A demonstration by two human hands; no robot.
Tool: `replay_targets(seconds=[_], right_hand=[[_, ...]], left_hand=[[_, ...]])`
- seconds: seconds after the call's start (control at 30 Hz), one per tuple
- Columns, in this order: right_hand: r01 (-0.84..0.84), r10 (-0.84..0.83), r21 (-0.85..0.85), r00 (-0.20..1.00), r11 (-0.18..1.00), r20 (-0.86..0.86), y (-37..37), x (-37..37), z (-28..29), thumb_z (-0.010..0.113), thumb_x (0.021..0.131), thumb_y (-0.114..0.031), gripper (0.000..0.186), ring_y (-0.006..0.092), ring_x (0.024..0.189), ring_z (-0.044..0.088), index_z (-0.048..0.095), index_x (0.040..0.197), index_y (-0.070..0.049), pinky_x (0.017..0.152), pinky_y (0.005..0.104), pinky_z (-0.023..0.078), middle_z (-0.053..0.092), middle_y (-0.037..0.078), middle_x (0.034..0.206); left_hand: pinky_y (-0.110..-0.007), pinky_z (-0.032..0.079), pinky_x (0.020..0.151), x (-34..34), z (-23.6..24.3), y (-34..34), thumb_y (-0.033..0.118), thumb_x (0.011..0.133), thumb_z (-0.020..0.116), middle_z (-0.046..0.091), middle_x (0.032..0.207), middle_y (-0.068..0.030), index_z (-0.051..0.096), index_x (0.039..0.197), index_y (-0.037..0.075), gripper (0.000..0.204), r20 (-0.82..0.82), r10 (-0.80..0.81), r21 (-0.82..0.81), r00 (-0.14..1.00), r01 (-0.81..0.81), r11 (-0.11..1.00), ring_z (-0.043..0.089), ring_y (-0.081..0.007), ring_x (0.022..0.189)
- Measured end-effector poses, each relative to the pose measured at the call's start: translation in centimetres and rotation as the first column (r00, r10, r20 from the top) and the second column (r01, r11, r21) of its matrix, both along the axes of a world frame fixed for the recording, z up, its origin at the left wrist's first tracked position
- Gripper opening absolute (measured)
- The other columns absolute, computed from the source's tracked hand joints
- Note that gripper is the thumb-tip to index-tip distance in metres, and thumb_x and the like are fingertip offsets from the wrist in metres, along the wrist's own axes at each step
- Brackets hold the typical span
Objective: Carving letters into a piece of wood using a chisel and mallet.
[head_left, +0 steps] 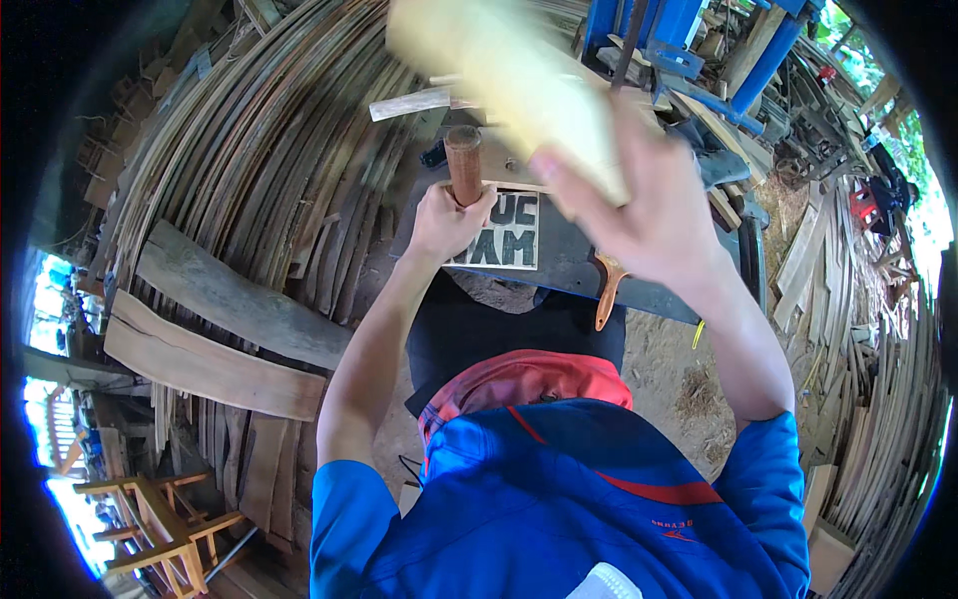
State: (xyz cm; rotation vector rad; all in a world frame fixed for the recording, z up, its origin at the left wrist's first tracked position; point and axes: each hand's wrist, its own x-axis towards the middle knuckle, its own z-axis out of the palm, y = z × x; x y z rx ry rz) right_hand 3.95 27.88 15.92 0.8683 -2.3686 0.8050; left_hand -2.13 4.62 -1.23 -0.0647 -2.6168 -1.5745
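My left hand (446,222) is closed round a short brown wooden cylinder (463,155) that stands up over the dark work table (577,272). My right hand (654,195) grips the near end of a long pale wooden board (509,75). Motion blurs the board, which is raised and slants away to the far left. Between my hands lies a white stencil plate (514,245) with big black letters, close to the table's near edge. Just below my right hand is a brush (609,295) with an orange-brown handle, its bristle end partly hidden and its handle jutting over the edge.
Long planks (289,130) are stacked at the left, with two wide curved boards (210,354) in front. A blue metal machine frame (679,55) stands at the far right. More timber (878,399) leans along the right side. A wooden stool-like frame (160,534) sits at the lower left.
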Motion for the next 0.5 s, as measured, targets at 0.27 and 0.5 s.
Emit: replay_targets(seconds=[0.27,0.5], right_hand=[[-0.034,0.129,-0.401,0.969,0.915,0.212,1.5,0.5,-5.6,0.067,0.09,-0.036,0.043,0.0358,0.063,0.069,0.059,0.095,0.006,0.058,0.0425,0.051,0.066,0.021,0.069],[0.34,-0.018,-0.31,0.699,0.888,0.715,1.5,0.5,-22.1,0.063,0.092,-0.042,0.046,0.036,0.082,0.069,0.064,0.1,0.003,0.073,0.0421,0.05,0.068,0.025,0.083]], left_hand=[[-0.027,0.048,0.064,3.6,0.0,-2.9,0.009,0.092,0.059,0.066,0.071,-0.0031,0.066,0.074,0.0,0.021,-0.283,-0.046,0.206,0.958,0.108,0.973,0.063,-0.0104,0.069],[-0.024,0.054,0.071,12.9,-2.7,-6.8,0.015,0.101,0.054,0.067,0.11,-0.0112,0.064,0.123,0.002,0.027,0.048,0.142,0.331,0.989,-0.15,0.932,0.068,-0.014,0.083]])
